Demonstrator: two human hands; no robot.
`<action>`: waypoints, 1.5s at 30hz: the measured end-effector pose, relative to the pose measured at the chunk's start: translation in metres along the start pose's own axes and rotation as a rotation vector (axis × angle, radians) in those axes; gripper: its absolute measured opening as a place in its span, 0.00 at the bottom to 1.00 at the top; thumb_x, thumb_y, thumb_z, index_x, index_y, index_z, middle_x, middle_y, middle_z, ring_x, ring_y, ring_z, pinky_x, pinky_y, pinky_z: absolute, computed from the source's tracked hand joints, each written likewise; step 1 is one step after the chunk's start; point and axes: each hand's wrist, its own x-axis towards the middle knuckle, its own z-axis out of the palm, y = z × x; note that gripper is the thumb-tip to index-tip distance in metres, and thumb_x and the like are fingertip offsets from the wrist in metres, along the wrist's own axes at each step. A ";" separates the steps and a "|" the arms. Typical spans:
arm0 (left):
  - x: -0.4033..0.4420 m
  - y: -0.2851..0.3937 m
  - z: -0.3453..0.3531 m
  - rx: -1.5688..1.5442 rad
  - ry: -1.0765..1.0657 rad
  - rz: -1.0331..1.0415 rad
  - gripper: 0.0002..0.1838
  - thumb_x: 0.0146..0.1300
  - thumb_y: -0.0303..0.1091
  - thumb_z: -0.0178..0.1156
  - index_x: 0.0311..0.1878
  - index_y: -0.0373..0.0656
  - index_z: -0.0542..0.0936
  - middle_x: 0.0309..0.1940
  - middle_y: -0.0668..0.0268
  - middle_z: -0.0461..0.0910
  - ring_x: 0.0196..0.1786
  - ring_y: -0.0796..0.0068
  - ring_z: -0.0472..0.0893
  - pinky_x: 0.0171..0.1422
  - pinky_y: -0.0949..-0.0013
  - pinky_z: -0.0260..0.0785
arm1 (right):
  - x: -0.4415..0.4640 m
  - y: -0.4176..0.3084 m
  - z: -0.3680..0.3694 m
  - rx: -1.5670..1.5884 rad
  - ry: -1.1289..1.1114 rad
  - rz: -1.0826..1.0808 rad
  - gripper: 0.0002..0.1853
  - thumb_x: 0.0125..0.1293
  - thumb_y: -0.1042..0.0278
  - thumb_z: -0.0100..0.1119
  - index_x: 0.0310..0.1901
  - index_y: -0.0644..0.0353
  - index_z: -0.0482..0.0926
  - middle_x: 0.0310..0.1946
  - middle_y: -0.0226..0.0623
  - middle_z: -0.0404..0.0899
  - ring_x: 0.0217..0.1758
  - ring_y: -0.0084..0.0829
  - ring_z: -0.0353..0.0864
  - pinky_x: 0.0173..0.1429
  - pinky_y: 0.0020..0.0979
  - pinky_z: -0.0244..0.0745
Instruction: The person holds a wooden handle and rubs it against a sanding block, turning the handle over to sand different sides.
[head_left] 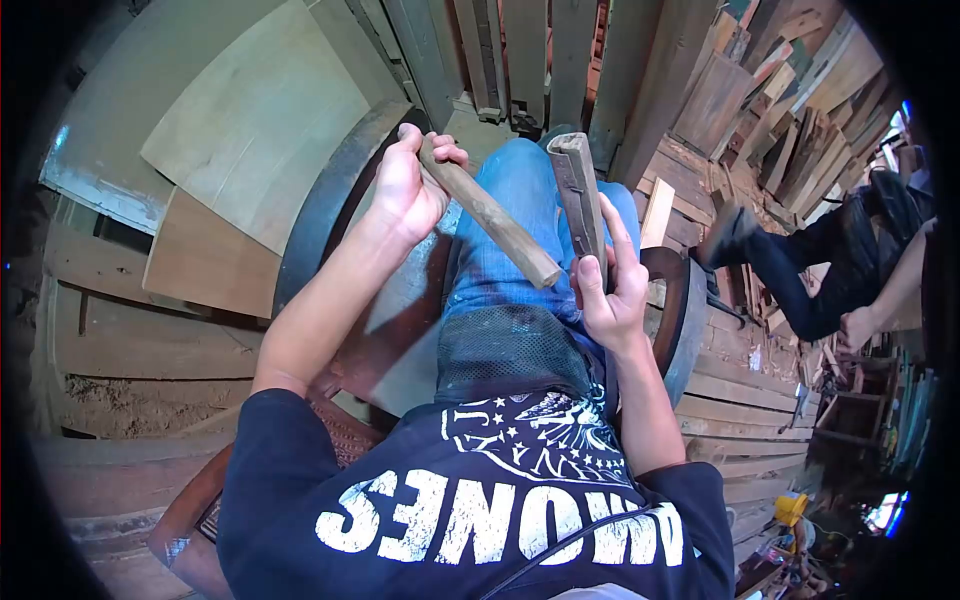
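My left hand (pixel 408 190) is closed around the upper end of a wooden stick (pixel 495 218), which slants down to the right above my lap. Its lower end is near my right hand (pixel 612 295) but seems apart from it. Between the thumb and fingers of that right hand is a long wooden block (pixel 577 195), held nearly upright. The block has a dark, flat face with small marks and a rounded top end. Both pieces are over my legs in blue jeans (pixel 510 210).
I sit in a curved wooden chair (pixel 686 320). Plywood sheets (pixel 260 130) lean at the left, and upright boards (pixel 570 60) stand ahead. Scrap wood (pixel 800 130) is piled at the upper right. Another person (pixel 830 260) sits at the right, and a yellow object (pixel 790 508) lies lower right.
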 end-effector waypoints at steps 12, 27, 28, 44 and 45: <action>0.000 -0.006 -0.001 0.104 0.051 0.057 0.20 0.78 0.48 0.45 0.38 0.40 0.64 0.32 0.66 0.65 0.29 0.75 0.67 0.40 0.70 0.72 | -0.002 -0.001 0.000 0.069 -0.017 -0.098 0.42 0.65 0.53 0.67 0.71 0.71 0.61 0.29 0.37 0.82 0.28 0.20 0.76 0.36 0.23 0.73; -0.002 0.007 -0.001 -0.003 -0.194 -0.111 0.18 0.78 0.42 0.48 0.33 0.42 0.60 0.29 0.68 0.59 0.31 0.75 0.63 0.44 0.70 0.66 | -0.003 -0.010 -0.009 0.039 0.026 -0.194 0.49 0.53 0.53 0.78 0.71 0.66 0.62 0.26 0.41 0.81 0.25 0.28 0.81 0.33 0.30 0.76; -0.001 0.008 -0.003 -0.026 -0.216 -0.141 0.18 0.79 0.44 0.47 0.35 0.42 0.61 0.29 0.68 0.60 0.31 0.75 0.63 0.44 0.70 0.66 | -0.002 -0.007 -0.008 0.035 0.058 -0.253 0.50 0.52 0.54 0.78 0.72 0.65 0.62 0.20 0.32 0.76 0.22 0.22 0.76 0.30 0.26 0.73; -0.033 -0.112 0.046 1.194 -0.949 0.677 0.21 0.73 0.50 0.56 0.34 0.43 0.67 0.19 0.73 0.61 0.18 0.83 0.59 0.23 0.77 0.54 | -0.063 -0.010 -0.094 -0.008 0.451 -0.120 0.30 0.68 0.61 0.64 0.67 0.68 0.69 0.42 0.47 0.86 0.40 0.24 0.85 0.47 0.28 0.79; -0.036 -0.132 0.049 1.205 -0.974 0.708 0.21 0.73 0.42 0.60 0.28 0.43 0.65 0.17 0.71 0.63 0.17 0.82 0.61 0.22 0.76 0.54 | -0.074 -0.014 -0.105 -0.058 0.483 -0.056 0.30 0.68 0.59 0.63 0.66 0.68 0.70 0.42 0.52 0.86 0.44 0.33 0.86 0.50 0.32 0.79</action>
